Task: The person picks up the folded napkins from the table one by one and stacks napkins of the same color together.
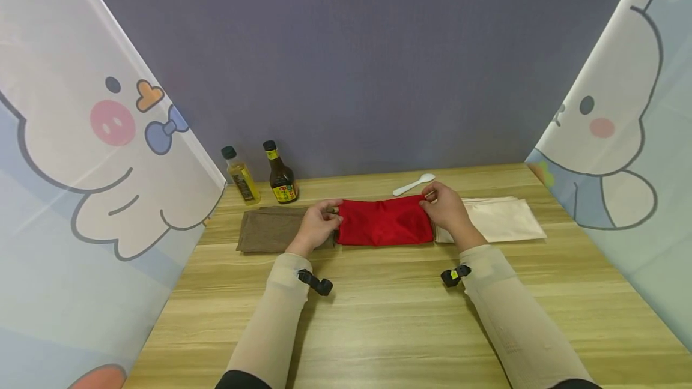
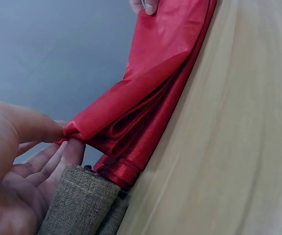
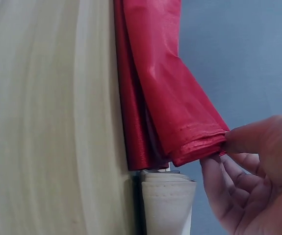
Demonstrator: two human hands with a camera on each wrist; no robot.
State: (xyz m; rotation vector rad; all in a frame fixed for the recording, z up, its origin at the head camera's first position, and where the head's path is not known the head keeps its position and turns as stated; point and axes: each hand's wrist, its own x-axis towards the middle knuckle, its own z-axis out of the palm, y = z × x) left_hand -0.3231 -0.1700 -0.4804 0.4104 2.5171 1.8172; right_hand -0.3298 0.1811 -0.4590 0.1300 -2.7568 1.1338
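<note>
Between my two hands lies a folded red satin cloth (image 1: 385, 222), several layers thick. My left hand (image 1: 318, 224) pinches its far left corner between thumb and fingers, and the left wrist view shows that corner lifted, with loose folds opening below. At the opposite end my right hand (image 1: 446, 208) pinches the far right corner, raising the upper layers (image 3: 190, 115). A folded brown cloth (image 1: 270, 230) lies under and beside my left hand. Close to my right hand is a folded cream cloth (image 1: 503, 220), its near end next to the red one.
A white spoon (image 1: 413, 185) lies behind the red cloth. At the back left stand an oil bottle (image 1: 242, 177) with a green cap and a dark sauce bottle (image 1: 281, 174). A grey wall (image 1: 351, 65) closes off the back of the wooden table (image 1: 378, 317); printed panels flank it.
</note>
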